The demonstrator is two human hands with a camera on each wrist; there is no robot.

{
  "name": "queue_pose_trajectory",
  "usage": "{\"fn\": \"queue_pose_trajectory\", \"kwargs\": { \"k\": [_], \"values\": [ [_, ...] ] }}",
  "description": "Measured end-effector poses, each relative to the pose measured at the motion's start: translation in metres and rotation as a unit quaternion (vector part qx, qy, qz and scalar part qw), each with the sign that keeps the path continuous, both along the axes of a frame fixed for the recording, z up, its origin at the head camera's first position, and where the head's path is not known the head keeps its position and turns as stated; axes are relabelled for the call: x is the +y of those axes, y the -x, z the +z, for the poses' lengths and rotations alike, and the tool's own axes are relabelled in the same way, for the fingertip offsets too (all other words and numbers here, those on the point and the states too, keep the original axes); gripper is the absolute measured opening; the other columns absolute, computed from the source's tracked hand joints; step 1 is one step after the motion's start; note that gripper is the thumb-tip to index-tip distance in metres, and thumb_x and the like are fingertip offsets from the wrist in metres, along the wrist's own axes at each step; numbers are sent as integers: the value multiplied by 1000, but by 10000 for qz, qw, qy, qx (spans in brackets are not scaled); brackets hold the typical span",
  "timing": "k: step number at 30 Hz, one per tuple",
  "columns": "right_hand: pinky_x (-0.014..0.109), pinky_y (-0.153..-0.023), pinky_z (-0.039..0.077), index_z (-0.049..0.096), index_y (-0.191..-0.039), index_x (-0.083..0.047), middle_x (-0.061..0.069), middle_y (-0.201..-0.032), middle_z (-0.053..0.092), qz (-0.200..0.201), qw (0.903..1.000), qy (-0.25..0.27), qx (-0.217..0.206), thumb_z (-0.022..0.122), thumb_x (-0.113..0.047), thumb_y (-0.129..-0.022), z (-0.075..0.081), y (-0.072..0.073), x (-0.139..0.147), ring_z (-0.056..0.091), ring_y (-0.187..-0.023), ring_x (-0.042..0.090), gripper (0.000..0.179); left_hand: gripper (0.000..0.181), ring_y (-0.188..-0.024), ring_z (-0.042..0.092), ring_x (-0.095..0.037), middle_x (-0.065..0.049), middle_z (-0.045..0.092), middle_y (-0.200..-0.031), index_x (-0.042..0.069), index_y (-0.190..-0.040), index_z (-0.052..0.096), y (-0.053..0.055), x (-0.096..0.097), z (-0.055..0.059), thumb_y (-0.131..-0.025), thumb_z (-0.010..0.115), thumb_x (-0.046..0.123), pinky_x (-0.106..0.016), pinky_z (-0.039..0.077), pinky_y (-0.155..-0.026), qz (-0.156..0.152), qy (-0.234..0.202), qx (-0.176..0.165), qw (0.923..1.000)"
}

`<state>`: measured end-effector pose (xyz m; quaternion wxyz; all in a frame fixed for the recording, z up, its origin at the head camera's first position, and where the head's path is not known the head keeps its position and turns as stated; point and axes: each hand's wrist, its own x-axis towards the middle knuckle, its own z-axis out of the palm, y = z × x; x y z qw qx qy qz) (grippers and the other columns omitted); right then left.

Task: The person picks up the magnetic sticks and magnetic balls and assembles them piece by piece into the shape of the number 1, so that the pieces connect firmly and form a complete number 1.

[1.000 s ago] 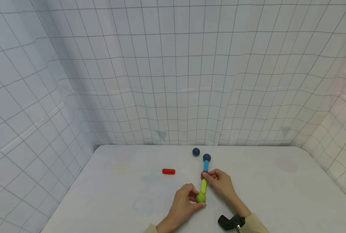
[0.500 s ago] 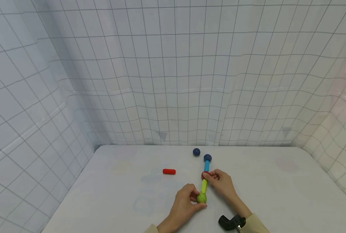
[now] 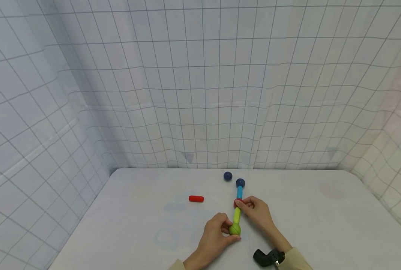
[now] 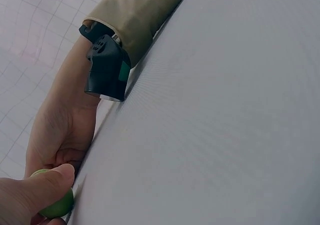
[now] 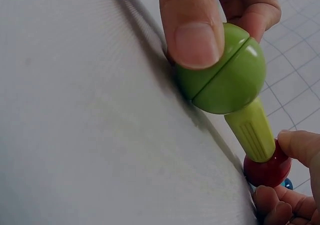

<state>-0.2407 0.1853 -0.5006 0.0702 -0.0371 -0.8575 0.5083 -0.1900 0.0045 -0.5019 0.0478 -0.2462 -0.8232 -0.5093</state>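
Note:
A chain of balls and sticks lies on the white table. From the near end run a green ball (image 3: 235, 229), a yellow-green stick (image 3: 236, 215), a red ball (image 3: 235, 204), a light blue stick (image 3: 239, 192) and a dark blue ball (image 3: 240, 182). My left hand (image 3: 215, 235) pinches the green ball between thumb and fingers. The red ball is pinched by my right hand (image 3: 257, 214), which partly covers it. In the right wrist view the yellow-green stick (image 5: 253, 132) meets both balls, with a seam across the green one (image 5: 235, 80).
A loose red stick (image 3: 196, 198) lies left of the chain. Near the table's back edge sits another dark blue ball (image 3: 228, 176). White gridded cloth (image 3: 200, 93) rises behind the table and along both sides. A black wrist camera (image 3: 268, 258) is strapped at the right sleeve.
The green ball and my left hand have shifted slightly to the right, and the near end of the yellow-green stick with them. Both hands keep their hold.

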Motion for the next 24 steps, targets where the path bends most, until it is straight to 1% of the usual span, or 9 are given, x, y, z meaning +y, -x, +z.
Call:
{"fn": "queue_pose_trajectory", "kwargs": {
  "k": [5, 9, 13, 20, 24],
  "values": [
    [22, -51, 38, 65, -80, -5, -1, -64, 55, -37, 10000, 29, 48, 75, -30, -82, 0, 0, 1, 50, -59, 12, 26, 34, -76, 56, -1, 8, 53, -86, 14, -88, 56, 0, 1, 1, -69, 84, 15, -15, 49, -64, 30, 111, 64, 9999],
    [22, -51, 38, 65, -80, -6, -1, -63, 55, -32, 10000, 33, 48, 76, -30, -81, 0, 0, 1, 50, -59, 12, 27, 34, -76, 55, -1, 9, 52, -85, 14, -88, 56, -1, 2, 2, -70, 84, 15, -15, 49, -64, 38, 219, 156, 9996],
    [21, -51, 37, 64, -81, -5, -1, -64, 55, 11, 10000, 66, 67, 76, -30, -81, 0, 0, 1, 49, -59, 12, 28, 34, -75, 52, -1, 10, 50, -85, 16, -88, 55, -2, 3, 3, -71, 84, 15, -15, 48, -64, 113, 399, 218, 9989],
    [22, -51, 38, 64, -81, -5, -1, -64, 54, 40, 10000, 25, 60, 75, -31, -82, -1, 0, 1, 49, -60, 13, 29, 34, -74, 51, -1, 11, 49, -85, 16, -88, 55, -3, 6, 3, -71, 85, 16, -15, 48, -64, 198, 477, 137, 9986],
    [22, -51, 38, 63, -81, -5, -1, -65, 54, 46, 10000, 9, 69, 75, -31, -82, -1, -1, 1, 49, -59, 12, 29, 35, -74, 52, 0, 11, 49, -85, 16, -88, 55, -3, 7, 2, -70, 85, 15, -15, 48, -64, 228, 496, 152, 9984]
  ]
}}
